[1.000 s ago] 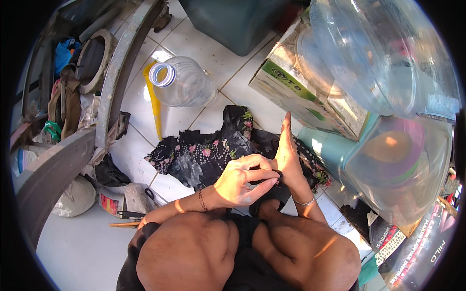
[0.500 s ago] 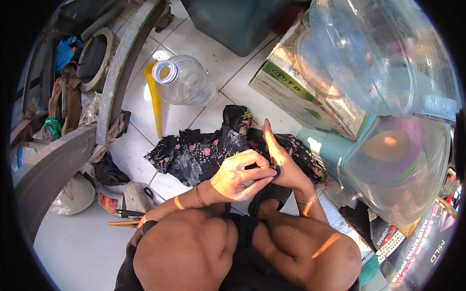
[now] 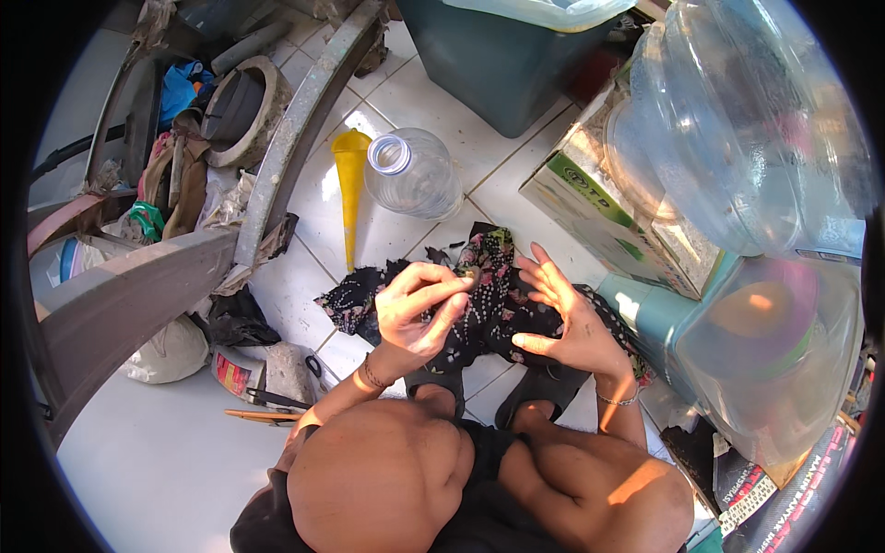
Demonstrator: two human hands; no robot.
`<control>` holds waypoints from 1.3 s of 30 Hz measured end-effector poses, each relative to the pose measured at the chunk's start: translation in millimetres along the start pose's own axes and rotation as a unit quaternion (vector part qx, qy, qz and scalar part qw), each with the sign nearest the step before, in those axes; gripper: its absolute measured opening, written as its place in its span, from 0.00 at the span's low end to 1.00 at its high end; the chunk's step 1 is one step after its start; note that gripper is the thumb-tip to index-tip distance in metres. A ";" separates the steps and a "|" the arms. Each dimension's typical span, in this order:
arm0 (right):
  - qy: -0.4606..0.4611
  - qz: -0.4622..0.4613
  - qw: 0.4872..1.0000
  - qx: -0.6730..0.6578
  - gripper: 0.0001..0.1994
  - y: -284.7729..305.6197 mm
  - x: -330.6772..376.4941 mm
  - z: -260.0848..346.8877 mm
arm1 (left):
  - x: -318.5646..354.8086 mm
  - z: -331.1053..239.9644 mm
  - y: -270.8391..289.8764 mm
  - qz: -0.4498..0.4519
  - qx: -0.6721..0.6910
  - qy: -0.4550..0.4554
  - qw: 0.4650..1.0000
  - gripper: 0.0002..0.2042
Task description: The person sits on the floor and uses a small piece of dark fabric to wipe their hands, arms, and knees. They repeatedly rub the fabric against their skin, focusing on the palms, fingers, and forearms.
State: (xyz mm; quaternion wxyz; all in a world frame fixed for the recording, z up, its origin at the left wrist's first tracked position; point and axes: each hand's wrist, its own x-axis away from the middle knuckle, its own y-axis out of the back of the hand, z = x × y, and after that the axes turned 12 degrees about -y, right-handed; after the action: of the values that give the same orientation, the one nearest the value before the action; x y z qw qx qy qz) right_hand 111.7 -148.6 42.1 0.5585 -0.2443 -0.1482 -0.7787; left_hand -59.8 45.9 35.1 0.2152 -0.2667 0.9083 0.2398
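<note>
Left hand (image 3: 404, 324) pinched, right hand (image 3: 585, 334) spread above the floral cloth (image 3: 477, 324)

The left forearm angled up and inward, its wrist bent so that the fingers pointed right. Thumb and index finger were pressed nearly together on a small piece (image 3: 468, 276), too small to identify; which way it pointed could not be told. The right hand stood wide open beside it, grasping nothing, fingers aimed up and to the left, thumb apart.

The dark cloth lay crumpled on the tiles (image 3: 378, 69) beyond the feet, its long axis running left to right and one fold reaching away from the person. Past it, the yellow funnel (image 3: 349, 189) pointed its narrow tip toward the person, beside a clear bottle (image 3: 422, 180).
</note>
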 end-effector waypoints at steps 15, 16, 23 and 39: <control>0.303 -0.099 0.937 0.144 0.45 -18.2 -136.6 71.6 | -109.3 -4.0 55.7 -0.137 -0.254 -0.067 0.955 0.14; 0.303 -0.096 0.937 0.147 0.47 -20.0 -138.7 73.5 | -111.0 -1.7 55.7 -0.128 -0.267 -0.080 0.952 0.13; 0.344 -0.131 0.916 0.159 0.53 -30.0 -157.0 76.9 | -122.7 -0.2 57.6 -0.101 -0.298 -0.114 0.943 0.17; 0.374 -0.245 0.860 0.246 0.55 -22.8 -97.9 74.8 | -107.1 -28.4 60.6 -0.043 -0.133 -0.041 0.989 0.18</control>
State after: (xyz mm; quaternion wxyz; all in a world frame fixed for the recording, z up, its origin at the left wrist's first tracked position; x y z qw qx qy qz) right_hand 131.5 -25.2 52.2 0.4047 0.2544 -0.1701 -0.8617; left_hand -21.0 116.2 132.6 0.2249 -0.3217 0.8467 0.3593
